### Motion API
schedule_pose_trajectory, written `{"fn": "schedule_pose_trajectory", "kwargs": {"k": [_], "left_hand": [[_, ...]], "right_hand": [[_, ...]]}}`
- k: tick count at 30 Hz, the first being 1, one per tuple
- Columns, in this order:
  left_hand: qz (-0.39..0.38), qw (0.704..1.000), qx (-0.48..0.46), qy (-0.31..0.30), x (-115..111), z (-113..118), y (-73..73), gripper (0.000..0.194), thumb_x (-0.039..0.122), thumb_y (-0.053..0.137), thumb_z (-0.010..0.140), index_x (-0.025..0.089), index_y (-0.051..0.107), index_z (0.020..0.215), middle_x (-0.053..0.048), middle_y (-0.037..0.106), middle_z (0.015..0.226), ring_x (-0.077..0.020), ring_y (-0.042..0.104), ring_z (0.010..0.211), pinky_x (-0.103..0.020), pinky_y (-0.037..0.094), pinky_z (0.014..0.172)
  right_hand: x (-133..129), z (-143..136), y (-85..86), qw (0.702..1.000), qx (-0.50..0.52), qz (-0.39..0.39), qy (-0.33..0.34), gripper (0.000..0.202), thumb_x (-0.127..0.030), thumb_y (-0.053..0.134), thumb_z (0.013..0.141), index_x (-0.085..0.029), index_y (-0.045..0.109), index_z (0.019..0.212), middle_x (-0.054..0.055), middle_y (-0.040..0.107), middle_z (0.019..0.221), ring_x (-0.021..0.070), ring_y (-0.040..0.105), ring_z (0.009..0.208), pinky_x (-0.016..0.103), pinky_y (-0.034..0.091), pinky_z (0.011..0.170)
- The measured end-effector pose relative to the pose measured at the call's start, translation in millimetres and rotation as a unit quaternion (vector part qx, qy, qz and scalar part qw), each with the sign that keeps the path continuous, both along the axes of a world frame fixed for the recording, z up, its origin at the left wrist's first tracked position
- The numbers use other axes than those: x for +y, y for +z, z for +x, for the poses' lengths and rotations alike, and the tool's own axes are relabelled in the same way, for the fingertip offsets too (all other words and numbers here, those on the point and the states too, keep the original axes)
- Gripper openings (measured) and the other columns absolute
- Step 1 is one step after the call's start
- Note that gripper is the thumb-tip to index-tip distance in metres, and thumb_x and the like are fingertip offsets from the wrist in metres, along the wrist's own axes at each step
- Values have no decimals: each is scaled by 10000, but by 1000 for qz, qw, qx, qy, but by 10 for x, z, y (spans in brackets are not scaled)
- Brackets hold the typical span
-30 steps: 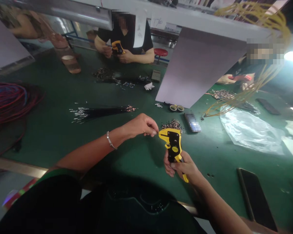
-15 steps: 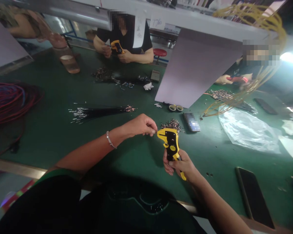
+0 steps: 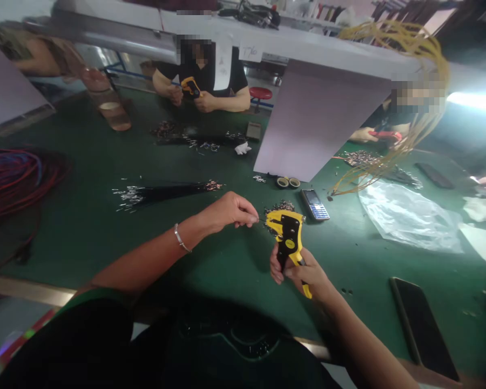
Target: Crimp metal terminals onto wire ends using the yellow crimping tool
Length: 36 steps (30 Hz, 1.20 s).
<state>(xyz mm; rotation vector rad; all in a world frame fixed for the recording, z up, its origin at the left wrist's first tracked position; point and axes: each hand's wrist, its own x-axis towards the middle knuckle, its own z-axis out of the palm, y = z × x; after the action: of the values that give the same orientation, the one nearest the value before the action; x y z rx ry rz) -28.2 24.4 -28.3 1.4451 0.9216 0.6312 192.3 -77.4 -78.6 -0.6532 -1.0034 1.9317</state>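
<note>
My right hand (image 3: 297,267) is wrapped round the handles of a yellow and black wire stripper (image 3: 289,237), its jaws pointing left. Just left of those jaws, my left hand (image 3: 243,210) pinches a thin dark wire (image 3: 261,219) whose end reaches toward the tool's mouth. Whether the wire tip is inside the jaws is too small to tell. Behind the tool lies a pile of small metal terminals (image 3: 284,206), partly covered by it. A bundle of black wires (image 3: 170,190) with bared ends rests on the table beyond my left forearm.
The green table (image 3: 210,259) holds a keypad phone (image 3: 316,204), two tape rolls (image 3: 288,182), a clear plastic bag (image 3: 413,219) and a smartphone (image 3: 423,327). Red cable coils (image 3: 16,175) lie left. A grey partition (image 3: 319,119) stands ahead; across the table, a person holds another stripper (image 3: 191,88).
The stripper in my right hand has shifted slightly right, leaving a wider gap to my left fingertips, where the thin wire now shows. The camera view has moved a little.
</note>
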Motion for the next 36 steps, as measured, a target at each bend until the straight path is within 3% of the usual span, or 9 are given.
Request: {"fn": "schedule_pose_trajectory", "kwargs": {"k": [12,21,36], "left_hand": [[-15,997,-59,55,-60,60,-5,104,207,719,631,129,720,701,-19,634,582,-75,500,498,-221,361,454],[-36,997,-56,33,-84,97,-76,120,219,718,634,145,718,730,-20,642,613,-87,516,540,-235,363,478],[-25,998,-49,12,-82,87,-76,94,173,697,628,143,707,716,-5,643,594,-85,542,544,-219,379,476]], "right_hand": [[-6,-21,32,1000,23,-4,5,416,-120,656,592,-138,596,1004,36,597,763,183,553,644,360,446,611],[-30,-47,83,999,27,-14,23,402,-156,689,590,-145,608,983,36,598,754,184,545,634,360,450,597],[-70,-50,90,1000,11,-21,13,312,-166,733,652,-143,601,933,15,585,693,145,527,561,308,435,515]]}}
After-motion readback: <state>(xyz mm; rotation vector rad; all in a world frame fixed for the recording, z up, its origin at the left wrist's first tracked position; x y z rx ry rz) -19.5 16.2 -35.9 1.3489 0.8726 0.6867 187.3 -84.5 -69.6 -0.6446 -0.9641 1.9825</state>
